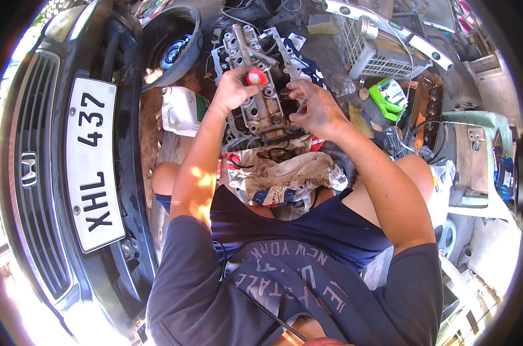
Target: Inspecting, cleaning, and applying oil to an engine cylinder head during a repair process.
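Note:
My left hand is closed around a small round red thing with a white middle, perhaps a bottle or tube seen end-on. It is over the left side of a metal engine cylinder head, which lies in front of me. On the other side, my right hand hovers beside the engine, its fingers curved and apart, with dark grease on the skin. I see nothing between its thumb and fingers. Dirty rags are bunched at the engine's near end, between my knees.
A car's front bumper runs along my left. Near it stand a white jug and a black basin. Rightward are a bright green container, a grey plastic crate with a piston on it, and a pale green chair.

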A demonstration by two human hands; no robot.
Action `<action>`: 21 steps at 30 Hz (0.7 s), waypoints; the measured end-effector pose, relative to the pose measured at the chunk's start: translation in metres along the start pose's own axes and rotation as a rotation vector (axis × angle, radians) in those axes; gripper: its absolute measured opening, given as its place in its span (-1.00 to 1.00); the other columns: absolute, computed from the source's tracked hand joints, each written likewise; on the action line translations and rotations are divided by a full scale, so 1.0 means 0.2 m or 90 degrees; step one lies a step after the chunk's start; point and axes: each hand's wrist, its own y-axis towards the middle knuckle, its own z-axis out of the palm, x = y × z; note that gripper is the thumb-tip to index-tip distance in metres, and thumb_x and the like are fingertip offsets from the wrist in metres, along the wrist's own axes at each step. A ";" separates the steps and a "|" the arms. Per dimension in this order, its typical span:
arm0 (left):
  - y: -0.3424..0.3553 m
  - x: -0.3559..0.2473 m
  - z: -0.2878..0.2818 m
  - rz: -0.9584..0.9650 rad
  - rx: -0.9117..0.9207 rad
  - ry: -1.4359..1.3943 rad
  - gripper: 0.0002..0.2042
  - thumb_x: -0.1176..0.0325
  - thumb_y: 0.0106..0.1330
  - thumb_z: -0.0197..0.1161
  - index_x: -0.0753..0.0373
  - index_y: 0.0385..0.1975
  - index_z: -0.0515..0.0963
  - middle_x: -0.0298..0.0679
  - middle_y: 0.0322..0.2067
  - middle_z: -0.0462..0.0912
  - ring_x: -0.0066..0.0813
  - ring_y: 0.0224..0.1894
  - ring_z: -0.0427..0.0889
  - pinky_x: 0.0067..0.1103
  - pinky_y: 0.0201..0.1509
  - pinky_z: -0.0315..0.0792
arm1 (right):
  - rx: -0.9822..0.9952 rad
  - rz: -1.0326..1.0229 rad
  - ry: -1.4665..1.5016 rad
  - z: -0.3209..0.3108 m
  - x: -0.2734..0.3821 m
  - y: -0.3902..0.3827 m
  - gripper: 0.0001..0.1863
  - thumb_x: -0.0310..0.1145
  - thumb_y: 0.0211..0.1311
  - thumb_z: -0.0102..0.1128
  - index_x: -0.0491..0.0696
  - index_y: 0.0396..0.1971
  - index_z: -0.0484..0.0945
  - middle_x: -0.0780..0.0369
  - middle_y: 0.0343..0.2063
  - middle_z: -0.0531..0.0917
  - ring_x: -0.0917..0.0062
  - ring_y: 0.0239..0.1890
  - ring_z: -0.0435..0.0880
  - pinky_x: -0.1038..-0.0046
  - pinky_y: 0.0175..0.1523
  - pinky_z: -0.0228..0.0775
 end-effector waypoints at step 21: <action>0.31 -0.05 -0.09 0.000 -0.042 0.393 -0.54 0.23 -0.09 0.39 0.29 -0.15 0.56 0.00 -0.27 0.65 -0.22 -0.20 0.65 -0.47 -0.05 0.47 | 0.018 0.032 0.027 0.00 0.02 0.01 -0.36 -0.63 -0.10 0.30 -0.16 0.09 0.32 0.10 -0.14 0.52 0.59 -0.44 0.59 0.55 -0.28 0.49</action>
